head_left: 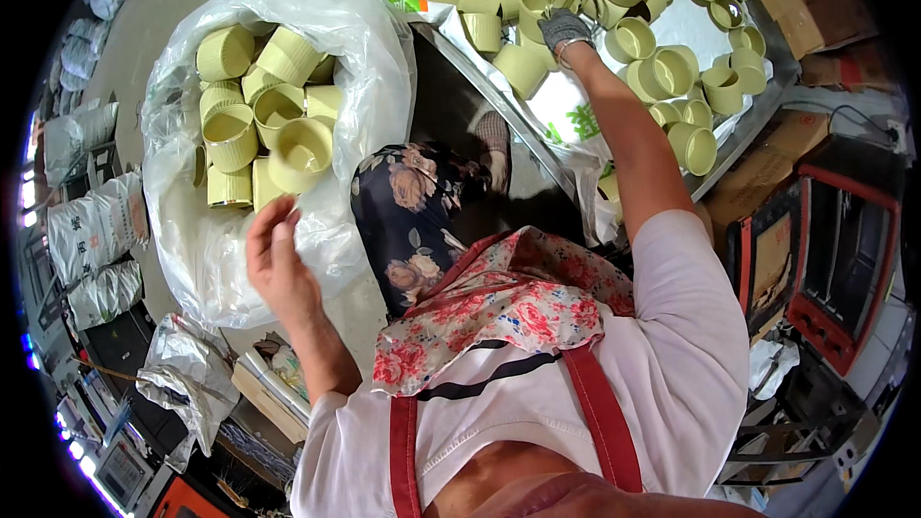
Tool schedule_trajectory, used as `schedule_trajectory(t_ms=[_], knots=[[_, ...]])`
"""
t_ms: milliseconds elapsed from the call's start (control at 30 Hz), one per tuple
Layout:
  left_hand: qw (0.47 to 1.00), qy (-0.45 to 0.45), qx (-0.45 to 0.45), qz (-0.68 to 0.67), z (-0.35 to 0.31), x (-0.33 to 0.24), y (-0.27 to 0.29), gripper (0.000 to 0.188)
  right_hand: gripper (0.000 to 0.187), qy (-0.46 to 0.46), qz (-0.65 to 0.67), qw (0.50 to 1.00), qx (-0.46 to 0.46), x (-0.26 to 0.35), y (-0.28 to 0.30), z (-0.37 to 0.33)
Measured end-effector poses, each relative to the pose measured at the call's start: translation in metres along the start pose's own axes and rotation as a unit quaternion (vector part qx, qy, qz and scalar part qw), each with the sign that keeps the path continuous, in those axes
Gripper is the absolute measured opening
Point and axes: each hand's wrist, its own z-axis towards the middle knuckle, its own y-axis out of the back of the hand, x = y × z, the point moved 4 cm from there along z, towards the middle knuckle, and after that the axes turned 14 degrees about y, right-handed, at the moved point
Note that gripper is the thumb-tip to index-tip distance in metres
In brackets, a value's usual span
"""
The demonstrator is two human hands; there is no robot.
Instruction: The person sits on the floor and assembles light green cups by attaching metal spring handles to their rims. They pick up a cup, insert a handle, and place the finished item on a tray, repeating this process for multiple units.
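Note:
My left hand [285, 264] is bare and holds nothing, its thumb apart from the fingers. Its fingertips are close to a pale yellow-green cup [301, 155] on top of a pile inside a big clear plastic bag [379, 67]. Several such ribbed cups lie in that bag, some upright, some on their sides. At the far right, my right hand [566, 29] wears a dark grey glove and reaches in among more cups on a metal-edged table [499, 101]. Its fingers are closed at the rim of a cup [586, 8], partly hidden by the glove.
White and green plastic sheeting [566, 115] lies under the cups on the table. Cardboard boxes [787, 149] and a red-framed black rack [844, 259] stand at the right. White sacks [101, 230] line the left; a silvery bag [187, 374] lies nearer.

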Motion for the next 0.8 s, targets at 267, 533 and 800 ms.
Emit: schedule_trajectory(t_ms=[267, 533, 800], knots=[[0.902, -0.225, 0.321, 0.180, -0.020, -0.019, -0.138, 0.024, 0.021, 0.089, 0.443, 0.884, 0.119, 0.102, 0.096, -0.176], [0.777, -0.204, 0.519, 0.293, -0.115, 0.025, -0.168, 0.065, 0.023, 0.194, 0.428, 0.866, 0.168, 0.173, 0.119, -0.325], [0.817, -0.017, 0.523, 0.242, -0.138, 0.067, -0.134, 0.038, 0.023, 0.172, 0.360, 0.903, 0.158, 0.193, 0.092, -0.369]])
